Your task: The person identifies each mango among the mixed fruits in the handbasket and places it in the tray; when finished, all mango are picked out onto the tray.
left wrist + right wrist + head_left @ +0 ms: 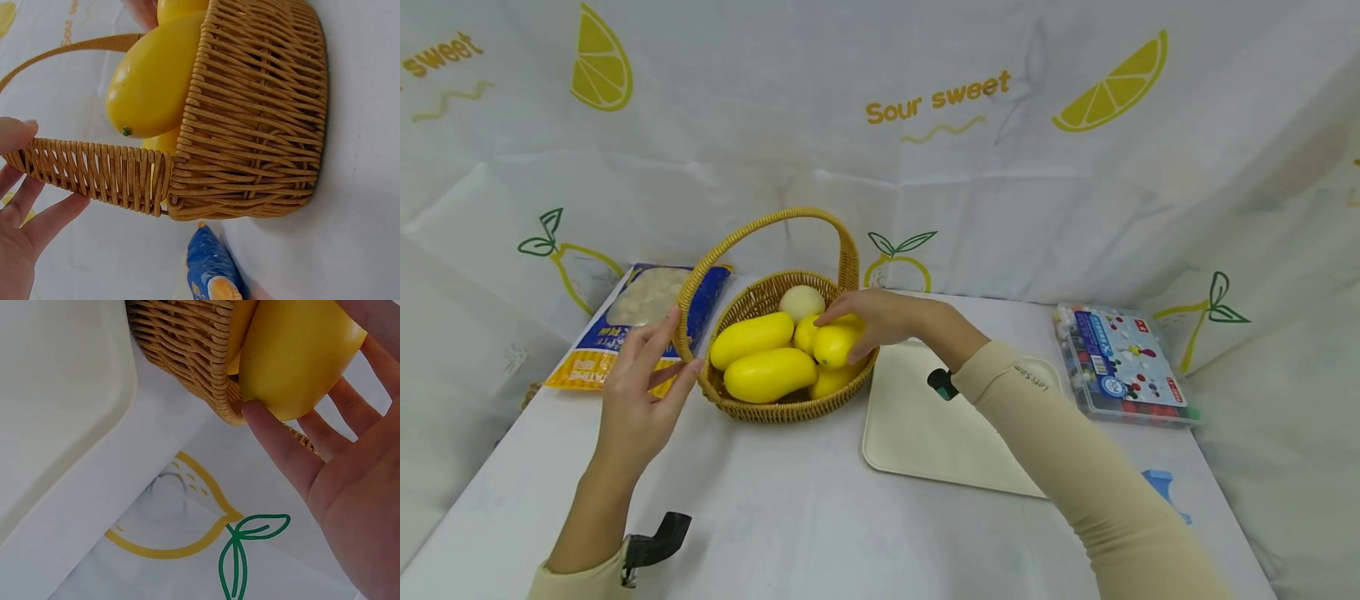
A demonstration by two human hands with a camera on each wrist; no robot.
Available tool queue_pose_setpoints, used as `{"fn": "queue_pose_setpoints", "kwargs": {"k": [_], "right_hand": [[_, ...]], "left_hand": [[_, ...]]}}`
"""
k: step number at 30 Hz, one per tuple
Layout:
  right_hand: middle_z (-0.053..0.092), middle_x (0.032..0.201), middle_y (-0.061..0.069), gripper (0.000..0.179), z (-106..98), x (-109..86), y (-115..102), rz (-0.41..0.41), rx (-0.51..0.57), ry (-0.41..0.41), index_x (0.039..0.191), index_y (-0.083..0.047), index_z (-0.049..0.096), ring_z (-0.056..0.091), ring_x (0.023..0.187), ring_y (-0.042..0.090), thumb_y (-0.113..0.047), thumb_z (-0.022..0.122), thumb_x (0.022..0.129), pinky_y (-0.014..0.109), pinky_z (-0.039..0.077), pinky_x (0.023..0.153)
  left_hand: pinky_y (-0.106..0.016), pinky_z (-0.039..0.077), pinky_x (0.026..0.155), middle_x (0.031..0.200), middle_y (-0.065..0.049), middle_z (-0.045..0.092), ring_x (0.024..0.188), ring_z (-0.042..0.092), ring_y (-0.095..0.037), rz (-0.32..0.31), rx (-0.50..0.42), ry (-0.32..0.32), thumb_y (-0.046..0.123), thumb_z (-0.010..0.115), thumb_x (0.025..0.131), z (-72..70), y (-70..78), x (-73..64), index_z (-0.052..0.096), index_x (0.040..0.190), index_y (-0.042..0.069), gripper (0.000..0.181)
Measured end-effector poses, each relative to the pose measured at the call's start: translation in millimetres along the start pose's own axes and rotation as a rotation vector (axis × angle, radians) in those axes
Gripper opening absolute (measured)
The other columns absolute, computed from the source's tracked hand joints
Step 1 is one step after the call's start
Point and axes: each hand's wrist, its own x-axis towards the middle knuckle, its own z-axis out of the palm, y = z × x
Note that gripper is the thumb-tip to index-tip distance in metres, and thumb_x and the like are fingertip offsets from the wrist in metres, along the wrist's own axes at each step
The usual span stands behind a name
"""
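Note:
A woven wicker basket [775,410] with a tall arched handle [790,213] stands on the white table, full of yellow fruit. My left hand [643,383] pinches the handle's left side between thumb and fingers, also seen in the left wrist view. Inside lie two long, smooth yellow fruits [771,375], one with a green stem tip in the left wrist view, and a pale round fruit [801,302] at the back. My right hand [880,318] reaches over the basket's right side, its thumb and fingers around a lemon [832,346]. More yellow fruit shows beside and under that lemon.
A beige tray [925,433] lies right of the basket, partly under my right forearm. Behind left is a blue and orange bag [625,333]. A clear plastic case with coloured pieces [1123,367] sits far right, a small blue object [1161,483] nearer. A lemon-print curtain [820,125] hangs behind.

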Motion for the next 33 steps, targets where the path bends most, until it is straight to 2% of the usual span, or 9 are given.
{"fn": "queue_pose_setpoints", "kwargs": {"k": [8,14,20,21,24,28,33], "right_hand": [[0.049,0.156,0.004,0.067,4.6,1.1,3.5,-0.026,-0.003,0.030,0.148,-0.022,0.055,0.042,0.147,0.025,-0.006,0.078,0.088,0.042,0.034,0.127],[0.046,0.158,0.003,0.066,3.0,-2.2,2.9,0.013,0.004,0.045,0.149,-0.024,0.053,0.040,0.149,0.026,-0.009,0.078,0.089,0.045,0.031,0.129],[0.045,0.160,0.002,0.069,-1.9,-7.4,4.2,0.013,0.010,0.079,0.152,-0.024,0.048,0.038,0.151,0.025,-0.017,0.078,0.090,0.045,0.029,0.129],[0.045,0.160,0.001,0.069,-3.0,-8.4,5.1,0.012,0.014,0.089,0.152,-0.024,0.048,0.038,0.151,0.024,-0.019,0.078,0.090,0.045,0.030,0.129],[0.047,0.158,0.000,0.069,-7.5,-13.4,7.3,0.004,0.032,0.117,0.151,-0.023,0.049,0.041,0.149,0.023,-0.023,0.079,0.090,0.044,0.032,0.128],[0.056,0.149,0.001,0.068,-15.6,-23.1,10.1,0.002,0.074,0.153,0.148,-0.023,0.052,0.050,0.140,0.023,-0.029,0.081,0.087,0.043,0.040,0.123],[0.061,0.136,0.003,0.065,-24.1,-35.4,13.8,0.015,0.128,0.185,0.142,-0.023,0.056,0.056,0.126,0.023,-0.034,0.083,0.084,0.042,0.048,0.112]], "left_hand": [[0.000,0.045,0.090,0.121,-0.020,0.055,0.119,0.048,0.009,0.009,-0.007,-0.006,-0.023,0.070,0.080,-0.1,0.1,1.4,0.049,0.151,0.010,0.081],[0.000,0.046,0.090,0.122,-0.022,0.055,0.119,0.048,0.009,0.001,-0.011,-0.007,-0.022,0.070,0.081,0.4,0.0,1.5,0.049,0.151,0.011,0.081],[0.001,0.045,0.089,0.121,-0.022,0.055,0.117,0.049,0.008,0.008,-0.016,-0.004,-0.023,0.070,0.079,-0.3,-1.9,1.0,0.050,0.151,0.010,0.081],[0.001,0.045,0.089,0.121,-0.020,0.056,0.117,0.049,0.008,0.006,-0.015,-0.005,-0.023,0.070,0.079,-0.4,-2.4,1.1,0.050,0.151,0.011,0.081],[0.001,0.046,0.089,0.120,0.002,0.056,0.116,0.049,0.008,0.005,-0.018,-0.006,-0.022,0.071,0.079,-0.4,-3.5,1.4,0.050,0.151,0.011,0.081],[0.001,0.046,0.088,0.125,0.025,0.045,0.117,0.049,0.007,0.004,-0.021,-0.005,-0.023,0.071,0.079,-0.2,-4.2,1.3,0.051,0.150,0.011,0.082],[0.002,0.046,0.088,0.125,0.026,0.045,0.116,0.049,0.007,0.008,-0.018,-0.004,-0.023,0.071,0.078,-0.9,-4.7,0.6,0.051,0.150,0.010,0.082]]}}
